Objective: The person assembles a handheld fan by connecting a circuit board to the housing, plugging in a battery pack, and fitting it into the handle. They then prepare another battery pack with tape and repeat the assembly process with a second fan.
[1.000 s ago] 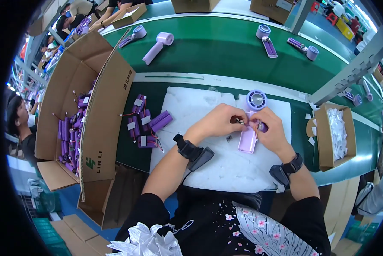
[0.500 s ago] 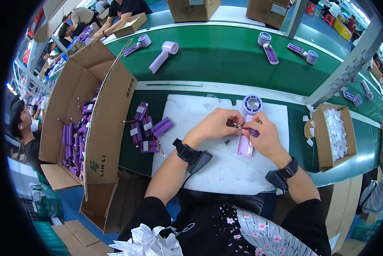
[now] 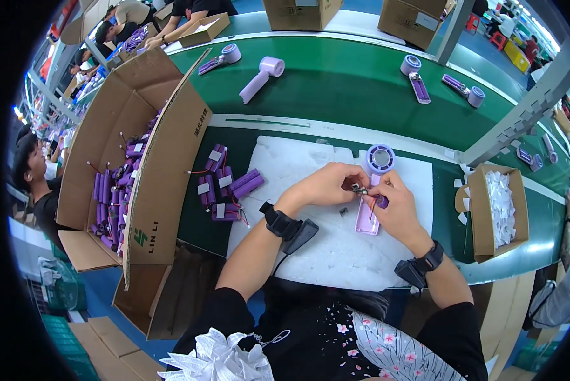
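A lilac handheld fan (image 3: 380, 159) lies on a white foam sheet (image 3: 323, 254), its round head pointing away and its open handle shell (image 3: 366, 222) toward me. Over the handle, my left hand (image 3: 332, 184) pinches a small circuit board (image 3: 359, 189) between thumb and fingers. My right hand (image 3: 396, 209) is closed round a purple battery (image 3: 381, 202) with thin wires, its fingertips meeting the left ones at the board. The fingers partly hide both parts. A tiny dark piece (image 3: 343, 211) rests on the foam beside the handle.
Several wired purple battery packs (image 3: 224, 187) lie left of the foam. Beyond them stands a large carton (image 3: 170, 184) full of batteries. A small box of white pieces (image 3: 482, 216) is at right. Several lilac fans (image 3: 259, 79) lie on the green belt (image 3: 336, 76). A metal post (image 3: 526, 111) rises right.
The view has shifted slightly, so the belt and its fans appear farther right. Both hands stay over the handle, and the circuit board shows a little more clearly between the fingers.
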### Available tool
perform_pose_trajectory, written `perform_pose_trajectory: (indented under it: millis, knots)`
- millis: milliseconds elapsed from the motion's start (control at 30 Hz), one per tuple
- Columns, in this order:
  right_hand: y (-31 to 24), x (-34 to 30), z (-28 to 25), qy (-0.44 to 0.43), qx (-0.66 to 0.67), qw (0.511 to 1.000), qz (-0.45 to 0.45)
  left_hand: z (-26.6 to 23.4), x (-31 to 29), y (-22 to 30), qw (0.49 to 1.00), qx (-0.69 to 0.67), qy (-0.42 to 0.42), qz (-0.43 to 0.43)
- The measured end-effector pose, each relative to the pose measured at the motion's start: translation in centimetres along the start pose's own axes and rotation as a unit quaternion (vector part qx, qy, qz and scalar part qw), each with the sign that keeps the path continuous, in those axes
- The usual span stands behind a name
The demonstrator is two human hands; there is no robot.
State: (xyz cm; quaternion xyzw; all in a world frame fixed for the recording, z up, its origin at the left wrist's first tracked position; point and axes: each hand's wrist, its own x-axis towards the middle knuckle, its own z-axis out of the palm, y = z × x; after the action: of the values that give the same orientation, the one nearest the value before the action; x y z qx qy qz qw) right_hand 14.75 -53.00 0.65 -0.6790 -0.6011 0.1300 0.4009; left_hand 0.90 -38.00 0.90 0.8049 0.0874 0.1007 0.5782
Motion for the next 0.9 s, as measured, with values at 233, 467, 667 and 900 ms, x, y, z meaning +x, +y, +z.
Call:
perform_pose_trajectory:
  millis: [233, 467, 667, 900]
  knots:
    - [-0.2, -0.2, 0.1, 0.004, 0.017, 1.0, 0.02, 0.1, 0.0, 0.2, 1.0, 0.019, 0.002, -0.006]
    - [-0.1, -0.2, 0.0, -0.002, -0.003, 1.0, 0.015, -0.1, -0.1, 0.9, 0.994, 0.109, 0.025, 0.007]
    - [0.1, -0.3, 0.0, 0.006, -0.004, 1.0, 0.003, 0.0, -0.2, 1.3, 0.986, 0.161, 0.035, -0.033]
    - [-0.4, -0.2, -0.2, -0.024, -0.04, 0.999, 0.022, 0.0, 0.0, 0.8, 0.981, 0.181, 0.011, 0.075]
